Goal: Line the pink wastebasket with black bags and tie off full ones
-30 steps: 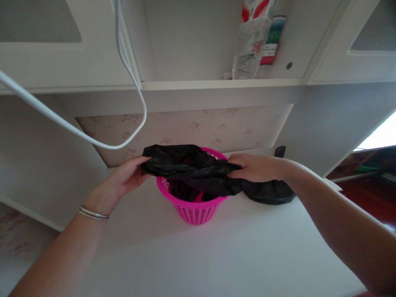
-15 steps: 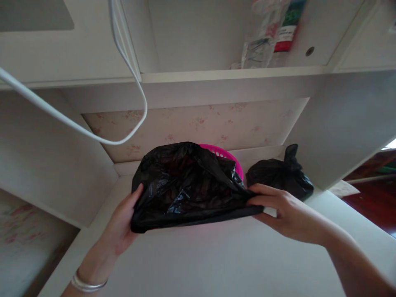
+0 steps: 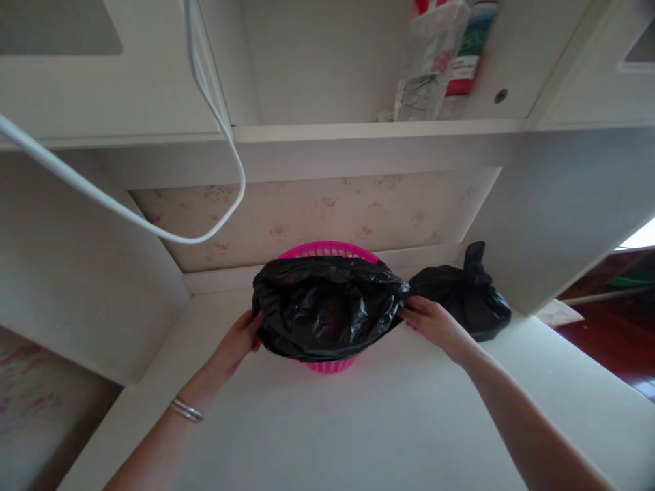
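Note:
A small pink mesh basket (image 3: 327, 251) stands on a white desk (image 3: 358, 423) near the back wall. A black plastic bag (image 3: 327, 310) is stretched over its front rim, mouth spread wide. My left hand (image 3: 236, 342) grips the bag's left edge beside the basket. My right hand (image 3: 428, 320) grips the bag's right edge. Only the basket's back rim and a strip of its base show; the bag covers the rest.
A tied, filled black bag (image 3: 463, 293) sits just right of the basket against the desk's side panel. A white cable (image 3: 153, 228) loops down at upper left. Bottles in plastic wrap (image 3: 434, 61) stand on the shelf above. Dark red floor lies at far right.
The bag, held up and toward me half a second ago, has gone down over the basket's front rim. Both hands moved away from me and lower, to the basket's sides.

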`<action>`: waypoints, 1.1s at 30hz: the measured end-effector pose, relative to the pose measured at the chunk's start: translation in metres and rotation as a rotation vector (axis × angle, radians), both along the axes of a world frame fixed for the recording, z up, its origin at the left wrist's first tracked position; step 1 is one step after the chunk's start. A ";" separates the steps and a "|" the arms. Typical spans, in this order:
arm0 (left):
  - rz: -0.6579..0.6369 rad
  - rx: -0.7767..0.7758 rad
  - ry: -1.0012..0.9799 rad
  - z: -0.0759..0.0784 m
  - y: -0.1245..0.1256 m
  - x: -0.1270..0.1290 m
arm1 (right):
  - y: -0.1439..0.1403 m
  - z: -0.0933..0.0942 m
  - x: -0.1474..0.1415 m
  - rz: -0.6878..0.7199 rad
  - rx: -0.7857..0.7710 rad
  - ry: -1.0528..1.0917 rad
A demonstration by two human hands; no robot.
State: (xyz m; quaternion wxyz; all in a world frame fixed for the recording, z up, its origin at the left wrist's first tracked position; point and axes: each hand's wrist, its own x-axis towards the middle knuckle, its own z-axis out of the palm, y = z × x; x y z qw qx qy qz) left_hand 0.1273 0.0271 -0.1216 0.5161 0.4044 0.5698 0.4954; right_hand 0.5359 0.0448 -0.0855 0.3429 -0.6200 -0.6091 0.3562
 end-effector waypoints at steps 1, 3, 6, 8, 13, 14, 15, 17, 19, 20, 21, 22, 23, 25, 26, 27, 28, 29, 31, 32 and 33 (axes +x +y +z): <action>-0.037 -0.003 0.009 0.004 0.001 -0.002 | 0.001 0.002 -0.001 0.016 -0.021 0.011; -0.090 0.005 0.013 0.018 0.001 -0.010 | -0.001 0.008 0.001 0.046 -0.079 0.042; -0.088 0.057 -0.094 0.048 0.000 -0.025 | -0.010 0.023 0.010 0.029 -0.175 0.168; -0.037 0.100 -0.215 0.067 0.004 -0.034 | -0.015 0.035 0.015 -0.002 -0.202 0.334; -0.064 0.178 -0.156 0.092 0.030 -0.027 | -0.013 0.051 0.008 -0.043 0.025 0.560; -0.087 0.184 -0.083 0.093 0.036 -0.021 | -0.010 0.050 0.003 -0.058 0.115 0.534; -0.100 0.186 -0.015 0.094 0.042 -0.015 | -0.005 0.047 -0.001 -0.072 0.208 0.485; -0.094 0.180 0.064 0.093 0.052 -0.003 | 0.007 0.041 -0.008 -0.099 0.367 0.349; -0.059 0.168 0.070 0.091 0.061 0.005 | 0.021 0.035 -0.012 -0.116 0.413 0.294; -0.040 0.166 0.061 0.090 0.066 0.008 | 0.029 0.033 -0.014 -0.119 0.392 0.312; -0.018 0.165 0.051 0.088 0.070 0.010 | 0.036 0.031 -0.015 -0.120 0.351 0.353; 0.006 0.164 0.038 0.087 0.073 0.012 | 0.044 0.030 -0.017 -0.119 0.302 0.405; 0.028 0.164 0.024 0.085 0.077 0.013 | 0.052 0.029 -0.018 -0.117 0.257 0.452; 0.054 0.161 -0.014 0.082 0.084 0.016 | 0.069 0.027 -0.022 -0.115 0.196 0.503; 0.054 0.155 -0.034 0.080 0.087 0.018 | 0.077 0.025 -0.024 -0.112 0.171 0.520; 0.045 0.146 -0.055 0.077 0.089 0.019 | 0.085 0.024 -0.026 -0.106 0.147 0.532; 0.028 0.134 -0.075 0.075 0.092 0.021 | 0.093 0.022 -0.029 -0.095 0.123 0.539; 0.007 0.123 -0.095 0.073 0.094 0.023 | 0.100 0.021 -0.032 -0.077 0.100 0.540; -0.039 0.104 -0.136 0.067 0.099 0.024 | 0.113 0.016 -0.037 -0.029 0.061 0.530; -0.059 0.099 -0.156 0.064 0.100 0.025 | 0.118 0.013 -0.039 -0.001 0.048 0.518; -0.074 0.096 -0.173 0.061 0.101 0.025 | 0.123 0.010 -0.041 0.027 0.045 0.505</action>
